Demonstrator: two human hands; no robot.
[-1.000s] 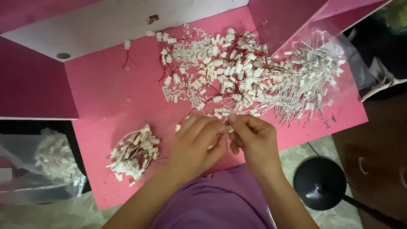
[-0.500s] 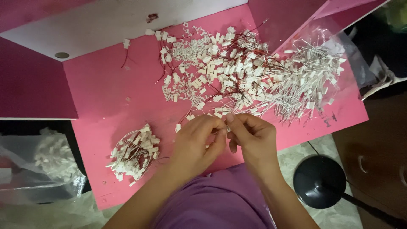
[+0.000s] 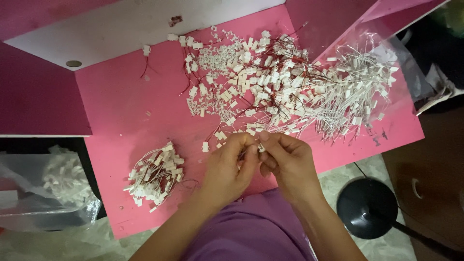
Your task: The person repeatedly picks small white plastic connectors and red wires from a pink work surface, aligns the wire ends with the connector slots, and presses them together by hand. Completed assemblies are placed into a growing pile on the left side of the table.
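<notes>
Connector (image 3: 261, 146), a small white plastic piece, sits pinched between the tips of your two hands, held just above the near edge of the pink worktop (image 3: 121, 101). Your right hand (image 3: 289, 164) has its fingers (image 3: 268, 139) closed narrowly on it from the right; your left hand (image 3: 231, 166) meets it from the left, fingers curled in and closed on the same piece or on a lead running from it, which of the two cannot be told. Both hands are equally near, touching at the fingertips. The piece is too small and too covered to give its long axis. Beyond the hands, well apart from the body, lies the large loose heap of white connectors with red wires (image 3: 256, 82), and to its right a spread of white-wired parts on a clear plastic bag (image 3: 357, 92). To your left, near the worktop's front edge, rests a smaller bundled pile (image 3: 154, 176). A black round lamp base (image 3: 369, 208) stands on the floor to the right.
</notes>
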